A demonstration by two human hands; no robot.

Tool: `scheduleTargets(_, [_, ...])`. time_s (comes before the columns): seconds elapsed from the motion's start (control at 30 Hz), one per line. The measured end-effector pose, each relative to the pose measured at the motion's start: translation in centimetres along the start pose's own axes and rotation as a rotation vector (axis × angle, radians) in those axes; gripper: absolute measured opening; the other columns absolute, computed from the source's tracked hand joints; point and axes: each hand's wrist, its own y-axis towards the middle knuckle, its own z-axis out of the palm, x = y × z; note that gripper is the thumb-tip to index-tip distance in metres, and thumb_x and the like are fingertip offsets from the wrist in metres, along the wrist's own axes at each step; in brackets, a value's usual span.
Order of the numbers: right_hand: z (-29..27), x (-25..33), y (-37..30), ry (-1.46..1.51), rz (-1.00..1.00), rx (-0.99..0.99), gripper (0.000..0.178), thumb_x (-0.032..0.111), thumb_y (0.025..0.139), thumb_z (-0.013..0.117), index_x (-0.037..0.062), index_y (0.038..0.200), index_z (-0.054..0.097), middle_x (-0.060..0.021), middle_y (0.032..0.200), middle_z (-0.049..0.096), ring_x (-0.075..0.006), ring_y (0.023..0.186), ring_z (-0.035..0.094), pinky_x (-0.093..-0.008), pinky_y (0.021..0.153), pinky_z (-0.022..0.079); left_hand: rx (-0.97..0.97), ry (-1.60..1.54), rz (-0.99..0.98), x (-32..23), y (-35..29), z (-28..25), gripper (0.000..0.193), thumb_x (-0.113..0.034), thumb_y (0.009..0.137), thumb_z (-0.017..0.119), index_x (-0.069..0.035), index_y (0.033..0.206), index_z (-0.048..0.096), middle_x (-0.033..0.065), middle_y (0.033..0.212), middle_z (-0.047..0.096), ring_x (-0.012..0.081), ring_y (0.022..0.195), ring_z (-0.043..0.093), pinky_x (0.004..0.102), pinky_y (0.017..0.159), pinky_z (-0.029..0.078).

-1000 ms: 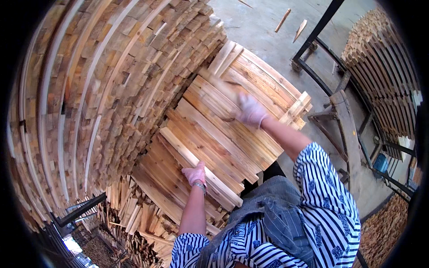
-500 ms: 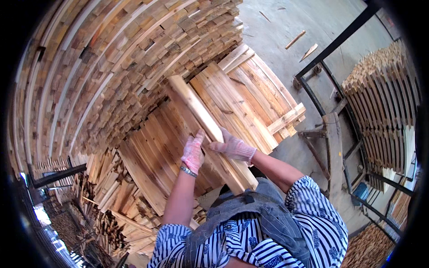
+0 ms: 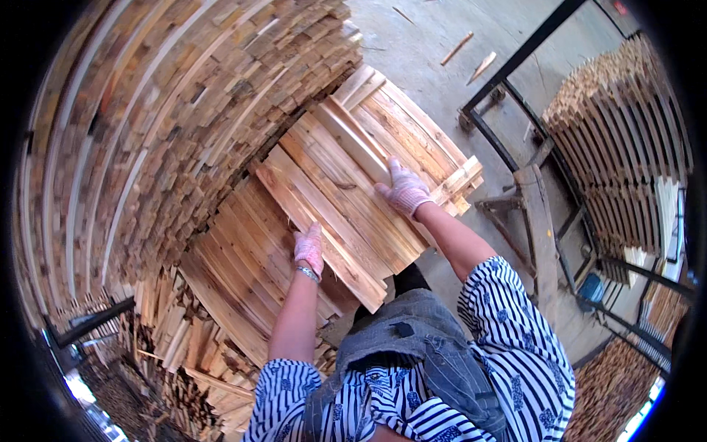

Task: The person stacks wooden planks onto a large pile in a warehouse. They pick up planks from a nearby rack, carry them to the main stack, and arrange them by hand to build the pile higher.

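Both my hands wear pale knitted gloves with pinkish stains. My left hand [image 3: 309, 248] grips the left edge of a long, rough-edged wooden board [image 3: 335, 254], which lies slantwise over the stack of boards. Further right and farther off, my right hand [image 3: 405, 190] is closed around the near end of a narrower wooden plank [image 3: 357, 141]. That plank rests along the right part of the board stack [image 3: 346, 184]; the glove hides its end. A lower layer of boards [image 3: 239, 243] shows left of my left hand.
A tall wall of stacked timber [image 3: 184, 125] rises at the left. Loose offcuts [image 3: 177, 331] are heaped at the lower left. On the right stand a black metal frame [image 3: 508, 147], a wooden trestle [image 3: 537, 228] and another timber stack [image 3: 611, 140]. Wood scraps [image 3: 456, 48] lie on the concrete floor.
My hands have moved apart. The right hand has carried its plank away to the right and down onto the stack, while the left stays at the other board, now lying lower.
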Motion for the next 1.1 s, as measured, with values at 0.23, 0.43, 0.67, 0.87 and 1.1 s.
scheduleTargets(0.23, [-0.8,0.8,0.9,-0.166,0.047,0.061,0.079,0.047,0.084,0.068,0.0024,0.143,0.039,-0.0258,0.126,0.062,-0.0411,0.117,0.06,-0.0471,0.099,0.048,0.027,-0.089,0.031,1.1,0.9,-0.3,0.055,-0.026,0.097,0.064,0.002,0.141,0.045,0.0146,0.133,0.057,0.0256,0.119,0.054,0.0393,0.104,0.045])
scheduleTargets(0.43, [1.1,-0.4,-0.3,0.123,0.008,0.02,0.068,0.028,0.083,0.065,-0.0002,0.139,0.039,-0.0286,0.13,0.057,-0.0433,0.119,0.058,-0.0461,0.102,0.047,0.163,-0.221,-0.055,-0.7,-1.0,0.2,0.072,-0.029,0.094,0.07,-0.002,0.148,0.031,0.017,0.14,0.049,0.0304,0.122,0.054,0.046,0.1,0.05])
scheduleTargets(0.67, [-4.2,0.0,-0.1,0.152,-0.087,0.12,0.07,0.028,0.086,0.065,0.0004,0.144,0.038,-0.0264,0.126,0.061,-0.0411,0.117,0.06,-0.0449,0.101,0.047,0.099,-0.178,-0.156,-0.7,-0.2,-1.0,0.057,-0.028,0.096,0.067,-0.002,0.139,0.042,0.0156,0.129,0.057,0.0297,0.112,0.06,0.0468,0.093,0.054])
scheduleTargets(0.87, [-2.8,-3.5,4.8,-0.068,-0.031,0.053,0.085,0.053,0.093,0.055,0.0017,0.154,0.025,-0.0228,0.153,0.038,-0.0385,0.144,0.032,-0.0518,0.118,0.026,0.112,-0.224,-0.095,2.0,2.4,-1.0,0.063,-0.033,0.094,0.07,-0.005,0.142,0.04,0.0169,0.132,0.055,0.0318,0.113,0.061,0.0498,0.094,0.055])
scheduleTargets(1.1, [-2.0,-0.2,0.4,0.095,-0.25,0.066,0.085,0.056,0.098,0.048,-0.0024,0.154,0.023,-0.0302,0.156,0.03,-0.0411,0.146,0.03,-0.045,0.119,0.026,0.484,-0.581,-0.26,-1.7,0.5,3.0,0.052,-0.035,0.1,0.061,-0.006,0.14,0.046,0.0145,0.132,0.056,0.0287,0.118,0.057,0.043,0.1,0.05])
